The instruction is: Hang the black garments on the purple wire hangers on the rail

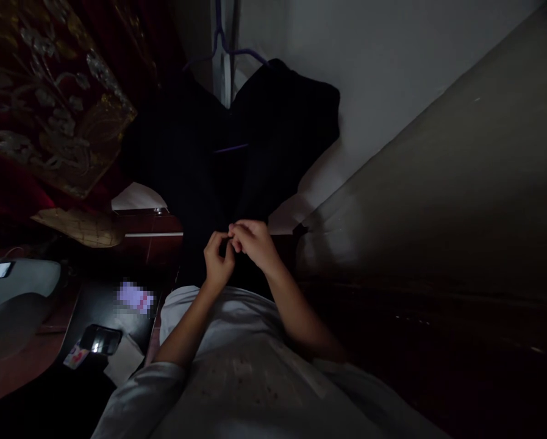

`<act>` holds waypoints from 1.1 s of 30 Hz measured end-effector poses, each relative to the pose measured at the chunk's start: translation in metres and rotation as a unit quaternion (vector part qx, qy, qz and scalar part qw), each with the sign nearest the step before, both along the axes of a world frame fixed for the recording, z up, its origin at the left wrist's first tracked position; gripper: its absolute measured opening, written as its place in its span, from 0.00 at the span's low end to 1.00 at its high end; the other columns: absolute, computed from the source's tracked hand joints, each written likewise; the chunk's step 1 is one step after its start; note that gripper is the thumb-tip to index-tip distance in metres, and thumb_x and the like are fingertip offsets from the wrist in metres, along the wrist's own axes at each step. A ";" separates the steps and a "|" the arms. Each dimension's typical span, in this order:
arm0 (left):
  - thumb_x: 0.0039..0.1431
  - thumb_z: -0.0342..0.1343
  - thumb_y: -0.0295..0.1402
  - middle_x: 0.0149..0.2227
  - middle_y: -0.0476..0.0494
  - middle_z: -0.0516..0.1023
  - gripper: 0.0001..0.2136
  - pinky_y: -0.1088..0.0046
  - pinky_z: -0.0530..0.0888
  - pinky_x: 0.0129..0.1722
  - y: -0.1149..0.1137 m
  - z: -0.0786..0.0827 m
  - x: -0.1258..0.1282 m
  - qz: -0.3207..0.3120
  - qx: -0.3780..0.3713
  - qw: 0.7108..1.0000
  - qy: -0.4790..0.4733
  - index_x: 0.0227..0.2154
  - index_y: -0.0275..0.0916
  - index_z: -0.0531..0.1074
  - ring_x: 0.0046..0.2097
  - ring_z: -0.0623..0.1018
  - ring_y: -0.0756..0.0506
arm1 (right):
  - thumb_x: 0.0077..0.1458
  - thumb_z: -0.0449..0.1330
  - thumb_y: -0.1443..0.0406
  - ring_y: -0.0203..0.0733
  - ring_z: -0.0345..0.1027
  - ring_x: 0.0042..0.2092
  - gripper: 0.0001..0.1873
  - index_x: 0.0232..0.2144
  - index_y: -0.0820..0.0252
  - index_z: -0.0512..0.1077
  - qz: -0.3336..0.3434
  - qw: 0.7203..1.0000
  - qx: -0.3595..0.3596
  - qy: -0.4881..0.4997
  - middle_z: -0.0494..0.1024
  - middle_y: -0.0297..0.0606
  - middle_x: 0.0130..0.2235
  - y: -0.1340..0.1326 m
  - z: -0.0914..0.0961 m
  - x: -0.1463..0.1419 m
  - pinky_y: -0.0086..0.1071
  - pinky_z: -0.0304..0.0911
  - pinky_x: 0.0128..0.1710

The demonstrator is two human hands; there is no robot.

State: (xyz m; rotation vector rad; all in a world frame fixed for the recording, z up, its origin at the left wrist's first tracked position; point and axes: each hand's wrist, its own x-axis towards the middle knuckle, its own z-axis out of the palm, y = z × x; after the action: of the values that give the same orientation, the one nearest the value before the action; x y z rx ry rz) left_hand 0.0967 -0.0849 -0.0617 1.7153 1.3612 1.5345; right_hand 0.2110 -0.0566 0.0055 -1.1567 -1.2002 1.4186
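A black garment (236,152) hangs on a purple hanger (222,49) against the pale wall in front of me. My left hand (218,259) and my right hand (252,241) meet at its lower edge, fingertips touching. Both hands are curled into a pinch, closed on the dark cloth or on something small there that the dim light hides. My white shirt (236,366) fills the bottom of the view.
A dark red fabric with gold embroidery (49,91) hangs at the upper left. A dark table (21,366) at lower left carries a phone (100,339), a card (75,356) and papers. A dark wooden panel (438,213) rises on the right.
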 end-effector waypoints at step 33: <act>0.71 0.58 0.39 0.38 0.46 0.76 0.12 0.56 0.68 0.59 0.108 0.197 -0.020 0.019 0.272 0.959 0.074 0.39 0.34 0.77 0.48 0.80 0.42 | 0.67 0.55 0.54 0.31 0.60 0.30 0.20 0.27 0.59 0.63 -0.124 0.946 0.298 0.000 0.59 0.31 0.27 0.090 0.112 -0.019 0.25 0.56 0.30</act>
State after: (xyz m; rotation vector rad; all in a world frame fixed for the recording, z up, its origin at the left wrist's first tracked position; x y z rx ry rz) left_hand 0.0772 0.0231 0.1348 2.1714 1.1039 1.9669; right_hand 0.1924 0.0336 0.1177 -0.8372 -1.3081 0.7813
